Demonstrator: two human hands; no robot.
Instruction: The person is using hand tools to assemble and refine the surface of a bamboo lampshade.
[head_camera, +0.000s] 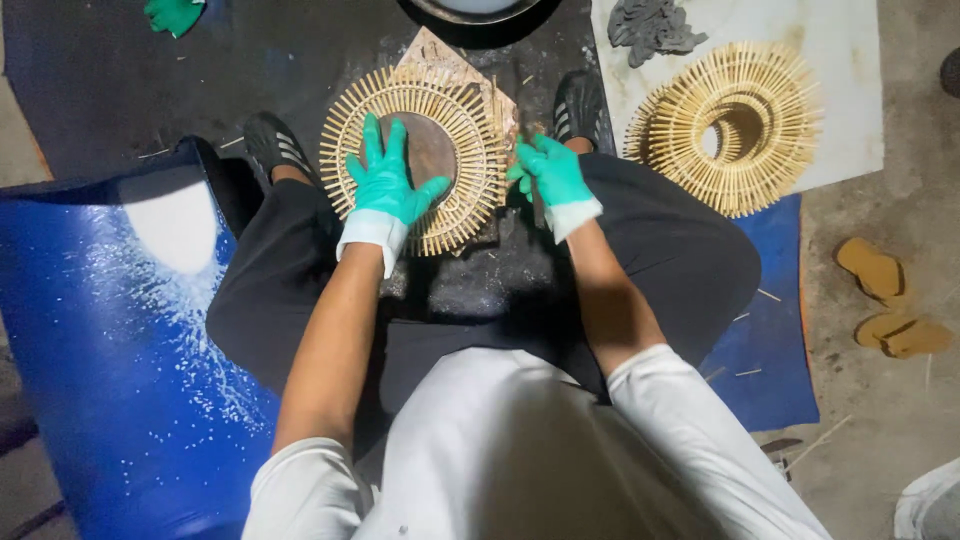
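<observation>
1. Between the seated person's feet, at 12 o'clock from their lap, lies a bamboo ring (415, 160): thin sticks fanned like a sunburst round a dark round core (432, 148). It sits on a brown board (440, 52) on a black mat (100, 70).
2. Left hand (388, 180), green glove with white cuff, lies flat on the ring's 9 o'clock side. Fingers (374, 135) spread, palm pressing on sticks and the core's edge. Not pinching anything.
3. Right hand (550, 175), same glove, sits at the ring's 3 o'clock edge. Fingers curled tight round a thin dark tool (537, 208); its lower end sticks out below the fist. Tool tip hidden, cannot tell if it touches the ring.
4. Black shoes: left one (272, 140) at 9 o'clock of the ring, right one (578, 105) at 2 o'clock, both just beside it.
5. Second ring (730, 125), paler, tilted, open centre, at 3 o'clock, well apart, on a white sheet (850, 90).
6. Grey lump of putty-like stuff (652, 25) on that sheet, at 11 o'clock from the second ring.
7. Blue plastic sheet (120, 380), speckled white, at 8 o'clock of the person.
8. Spare green glove (172, 14) at the far 10 o'clock corner.
9. Pair of tan sandals (890, 300) on the bare floor at 4 o'clock.
10. Dark bowl rim (478, 12) at 12 o'clock, mostly cut off.
</observation>
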